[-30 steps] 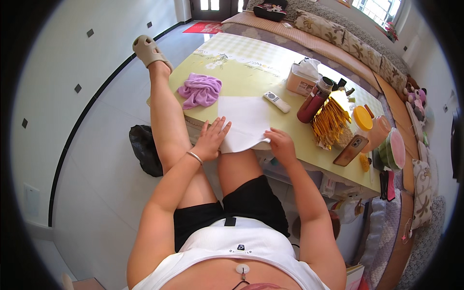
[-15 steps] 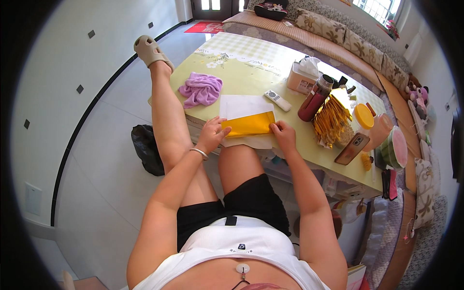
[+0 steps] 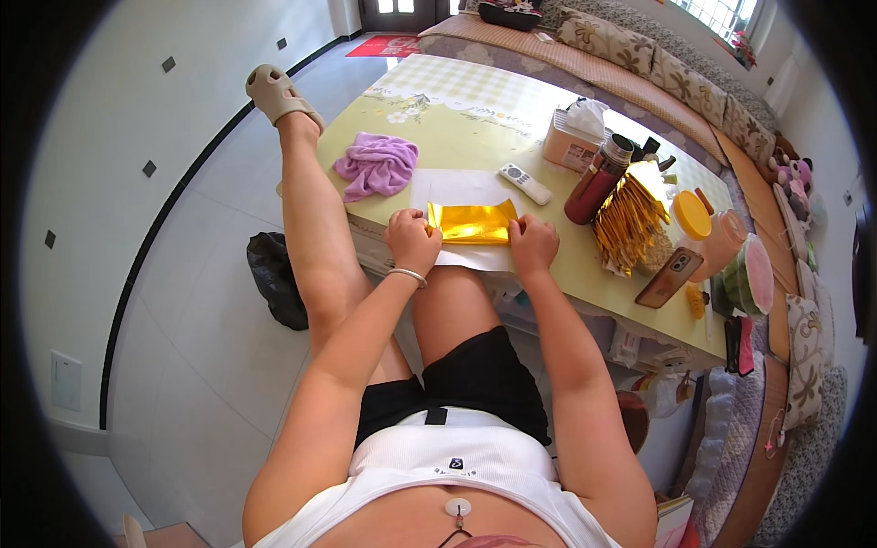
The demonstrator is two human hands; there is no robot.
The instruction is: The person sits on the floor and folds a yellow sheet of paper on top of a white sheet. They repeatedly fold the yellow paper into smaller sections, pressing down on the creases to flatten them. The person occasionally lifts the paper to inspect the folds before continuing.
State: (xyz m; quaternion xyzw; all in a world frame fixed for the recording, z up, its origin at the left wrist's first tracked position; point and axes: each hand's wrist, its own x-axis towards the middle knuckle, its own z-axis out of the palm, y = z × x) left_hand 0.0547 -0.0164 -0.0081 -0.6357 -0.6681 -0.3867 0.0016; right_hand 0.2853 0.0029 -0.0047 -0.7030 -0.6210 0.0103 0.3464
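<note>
A shiny gold foil sheet [image 3: 473,225] stretches between my two hands at the near edge of the table. My left hand [image 3: 413,242] grips its left end with curled fingers. At the right end, my right hand [image 3: 533,244] pinches the foil between thumb and fingers. Beneath the foil lies a white paper sheet [image 3: 448,185], which overhangs the table edge toward my thigh. Whether the foil is one layer or folded, I cannot tell.
On the pale green table [image 3: 457,100] are a purple cloth [image 3: 377,166], a white remote [image 3: 524,183], a tissue box [image 3: 572,142], a dark red thermos [image 3: 596,183], a stack of folded gold foil pieces [image 3: 630,224], a yellow-lidded jar [image 3: 692,216] and a phone [image 3: 670,277]. A black bag [image 3: 277,279] sits on the floor.
The foil has tilted and flexed, and now reflects more brightly. My left hand has shifted slightly right and its fingers have curled around the foil's end.
</note>
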